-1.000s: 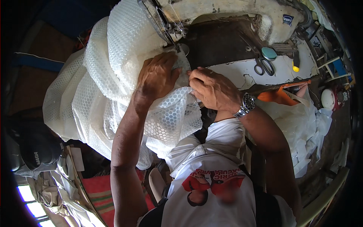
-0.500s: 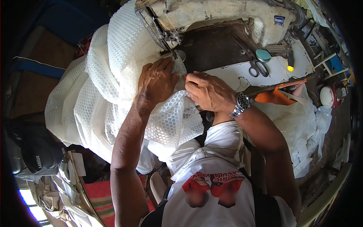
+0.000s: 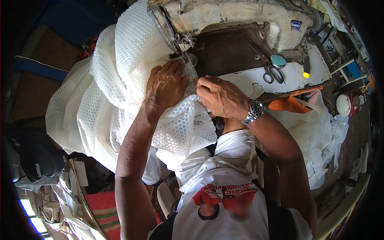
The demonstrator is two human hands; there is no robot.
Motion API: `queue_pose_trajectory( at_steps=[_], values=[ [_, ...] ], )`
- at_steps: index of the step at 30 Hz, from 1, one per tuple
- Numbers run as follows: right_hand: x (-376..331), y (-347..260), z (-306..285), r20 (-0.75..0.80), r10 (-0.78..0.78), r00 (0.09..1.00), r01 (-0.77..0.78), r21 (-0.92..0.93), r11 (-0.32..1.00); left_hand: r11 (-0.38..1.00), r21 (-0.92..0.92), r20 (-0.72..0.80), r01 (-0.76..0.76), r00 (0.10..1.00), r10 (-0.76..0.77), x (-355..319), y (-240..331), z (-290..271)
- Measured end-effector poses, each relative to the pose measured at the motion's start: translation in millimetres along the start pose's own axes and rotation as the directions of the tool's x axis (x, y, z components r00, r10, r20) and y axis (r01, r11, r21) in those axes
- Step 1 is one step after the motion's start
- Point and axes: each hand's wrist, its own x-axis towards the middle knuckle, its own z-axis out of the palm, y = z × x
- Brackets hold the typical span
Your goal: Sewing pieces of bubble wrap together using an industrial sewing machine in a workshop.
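Note:
A large bundle of white honeycomb mesh fabric [image 3: 120, 92] lies across the sewing table and spills off to the left. My left hand [image 3: 166, 84] presses flat on the fabric just before the needle of a worn cream sewing machine [image 3: 240, 16]. My right hand [image 3: 220, 96], with a steel wristwatch [image 3: 254, 113], pinches the fabric's edge beside the needle area. Both hands touch the mesh close together.
Scissors [image 3: 274, 73], a teal round tin [image 3: 278, 61] and a small yellow-tipped item [image 3: 306, 73] lie on the chipped white tabletop [image 3: 248, 82]. An orange object [image 3: 294, 103] and white cloth scraps [image 3: 320, 136] are at the right. A dark cap [image 3: 38, 160] and striped cloth [image 3: 104, 206] sit lower left.
The view has shifted so the machine sits lower in the picture. Both hands have kept their hold on the mesh and edged toward the needle.

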Motion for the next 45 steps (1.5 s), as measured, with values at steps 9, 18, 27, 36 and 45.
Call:
queue_pose_trajectory(
  at_steps=[9,18,27,36,45],
  values=[
    [1,-1,0,0.015,0.028,0.999,-0.028,-0.017,0.999,0.999,0.037,-0.075,-0.035,0.996,0.037,3,-2,3],
    [-5,-3,4,0.012,0.010,1.000,-0.009,-0.020,1.000,0.935,-0.289,0.096,0.204,0.978,-0.184,66,-59,19],
    [-2,-2,3,0.002,0.018,1.000,-0.018,0.013,1.000,0.913,-0.315,0.091,0.260,0.966,-0.244,78,-62,31],
    [9,3,-3,0.039,-0.001,0.999,-0.002,0.071,0.997,0.965,-0.223,-0.104,0.135,0.981,-0.161,68,-61,58],
    [11,6,0,-0.016,-0.004,1.000,0.004,0.042,0.999,0.960,-0.271,-0.197,0.065,0.973,-0.121,75,-65,64]
  ],
)
